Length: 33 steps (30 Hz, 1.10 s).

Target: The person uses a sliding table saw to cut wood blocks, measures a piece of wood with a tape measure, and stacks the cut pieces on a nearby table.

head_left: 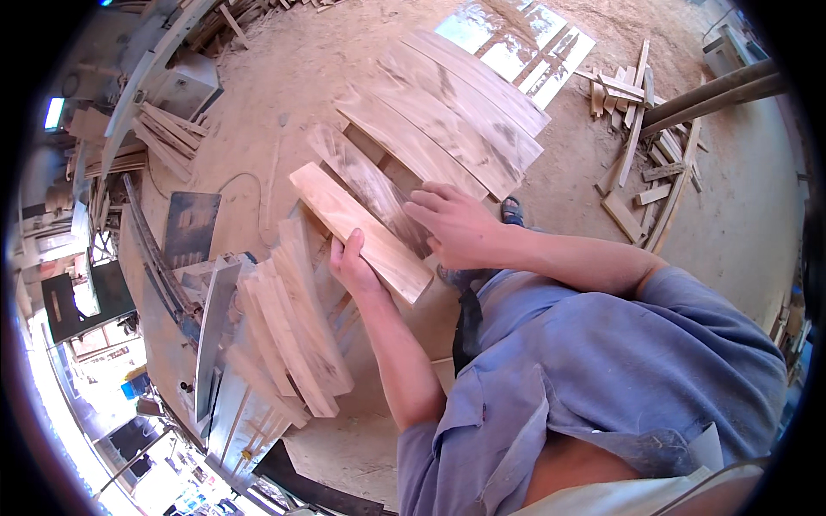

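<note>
My left hand (354, 265) is closed around the edge of a pale wooden board (344, 217), its thumb lying on the upper face. The board is held up at a slant in front of me. Beside it lies a second board (366, 179) with dark grey streaks. Over the near end of this streaked board is my right hand (458, 225), its fingers loosely bent and apart. Whether those fingertips touch the wood I cannot tell. Farther off, several wide planks (447, 129) are laid side by side at a low height.
To the left, several boards (288, 318) lean in a stack next to a metal machine table (225, 413). Scrap wood (658, 172) is heaped on the dusty floor at the right, by a dark post (714, 95). My sandalled foot (512, 211) is near the planks.
</note>
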Each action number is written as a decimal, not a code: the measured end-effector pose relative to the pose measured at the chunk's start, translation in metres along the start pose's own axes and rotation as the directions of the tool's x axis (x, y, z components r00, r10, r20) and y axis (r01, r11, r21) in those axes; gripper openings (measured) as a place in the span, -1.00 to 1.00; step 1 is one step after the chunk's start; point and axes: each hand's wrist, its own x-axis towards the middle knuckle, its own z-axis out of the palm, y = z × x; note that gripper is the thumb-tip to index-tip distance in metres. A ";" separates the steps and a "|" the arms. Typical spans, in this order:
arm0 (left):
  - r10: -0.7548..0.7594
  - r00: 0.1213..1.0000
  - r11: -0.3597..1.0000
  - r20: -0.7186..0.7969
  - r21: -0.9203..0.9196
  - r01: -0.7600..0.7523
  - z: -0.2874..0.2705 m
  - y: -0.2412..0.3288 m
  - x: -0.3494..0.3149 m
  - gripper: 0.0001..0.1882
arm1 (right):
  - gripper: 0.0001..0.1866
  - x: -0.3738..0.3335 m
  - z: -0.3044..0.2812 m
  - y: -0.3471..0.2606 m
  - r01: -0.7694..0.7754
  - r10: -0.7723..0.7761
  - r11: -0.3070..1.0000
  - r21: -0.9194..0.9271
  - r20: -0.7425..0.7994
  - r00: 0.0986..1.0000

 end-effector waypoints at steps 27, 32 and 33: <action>0.164 0.986 0.859 0.025 0.489 -0.155 0.067 -0.069 0.042 -0.30 | -0.17 -0.004 -0.096 0.205 -0.620 0.661 0.740 0.262 -0.113 0.741; 0.226 0.970 0.782 -0.087 0.610 -0.127 0.086 -0.073 0.035 -0.11 | -0.13 0.002 -0.102 0.205 -0.621 0.670 0.704 0.346 -0.032 0.742; 0.257 0.961 0.728 -0.103 0.675 -0.122 0.095 -0.067 0.030 -0.07 | -0.12 0.003 -0.102 0.207 -0.609 0.656 0.717 0.338 -0.034 0.754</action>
